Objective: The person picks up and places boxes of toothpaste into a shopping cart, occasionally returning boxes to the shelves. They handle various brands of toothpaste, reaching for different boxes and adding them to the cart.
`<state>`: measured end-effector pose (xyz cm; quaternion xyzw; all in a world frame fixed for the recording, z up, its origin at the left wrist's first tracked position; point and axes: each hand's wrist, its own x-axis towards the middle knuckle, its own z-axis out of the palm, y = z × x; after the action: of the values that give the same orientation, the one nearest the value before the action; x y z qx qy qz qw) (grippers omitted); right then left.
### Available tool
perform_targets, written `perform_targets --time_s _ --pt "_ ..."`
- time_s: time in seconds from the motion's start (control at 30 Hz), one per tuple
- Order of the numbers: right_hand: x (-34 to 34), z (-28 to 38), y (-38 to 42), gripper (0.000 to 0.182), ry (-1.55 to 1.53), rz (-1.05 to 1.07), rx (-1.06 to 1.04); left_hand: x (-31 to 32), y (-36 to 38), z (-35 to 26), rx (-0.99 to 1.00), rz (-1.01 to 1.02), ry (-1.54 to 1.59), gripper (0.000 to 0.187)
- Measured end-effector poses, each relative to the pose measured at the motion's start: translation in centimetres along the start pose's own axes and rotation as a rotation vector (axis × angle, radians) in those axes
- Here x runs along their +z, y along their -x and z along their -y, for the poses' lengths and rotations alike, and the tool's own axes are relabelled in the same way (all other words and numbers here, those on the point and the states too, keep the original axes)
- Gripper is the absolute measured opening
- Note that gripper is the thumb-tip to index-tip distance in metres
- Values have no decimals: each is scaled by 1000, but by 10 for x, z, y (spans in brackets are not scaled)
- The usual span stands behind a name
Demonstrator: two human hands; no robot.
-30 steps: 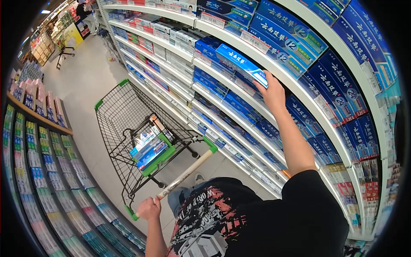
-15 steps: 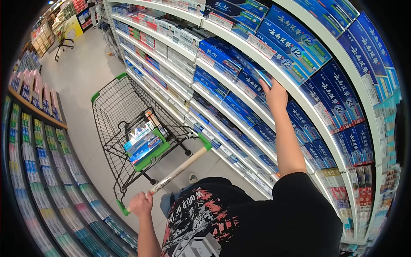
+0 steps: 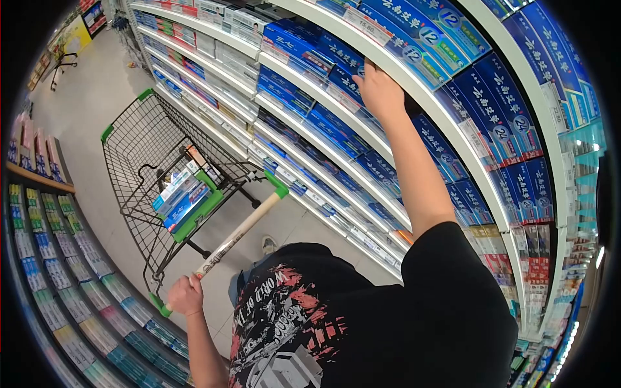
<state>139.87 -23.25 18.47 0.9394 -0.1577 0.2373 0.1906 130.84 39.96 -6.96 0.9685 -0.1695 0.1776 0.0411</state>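
My left hand (image 3: 185,295) is wrapped round the pale handle (image 3: 238,236) of a shopping cart, near its left green end. The black wire cart (image 3: 145,152) has several boxes (image 3: 185,200) in its child-seat area, blue and white ones among them. My right hand (image 3: 383,96) reaches into a shelf of blue toothpaste boxes (image 3: 345,57). Its thumb and a finger point forward, apart, at the boxes' front; the other fingers are partly hidden by the hand and the shelf above. No box shows clearly between the fingers.
White shelf tiers (image 3: 323,87) with price tags run along the right, packed with boxed toothpaste (image 3: 427,32). On the left stands a low rack of packaged items (image 3: 65,271). Tiled floor (image 3: 84,97) stretches ahead, with another cart (image 3: 63,68) farther off.
The light blue box edge beside my right thumb no longer shows; that hand has moved forward into the shelf. The view has shifted, and my left hand stays on the cart handle.
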Motion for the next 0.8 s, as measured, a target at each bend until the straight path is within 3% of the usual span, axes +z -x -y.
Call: perform_targets --time_s 0.07,0.27,0.33,0.7,0.8 --pt "3 -4 0 59 13 107 19 -1 0 1 9 2 1 40" --pt "6 -24 19 62 99 -54 -100 -3 0 -1 -6 21 3 40" --pt "-11 -19 24 61 -31 177 113 -3 0 -1 -10 15 2 40" --pt "-3 -24 36 72 96 204 154 -2 -1 0 4 -6 -1 39" --pt "0 -28 39 72 126 86 100 -2 0 0 0 6 5 39"
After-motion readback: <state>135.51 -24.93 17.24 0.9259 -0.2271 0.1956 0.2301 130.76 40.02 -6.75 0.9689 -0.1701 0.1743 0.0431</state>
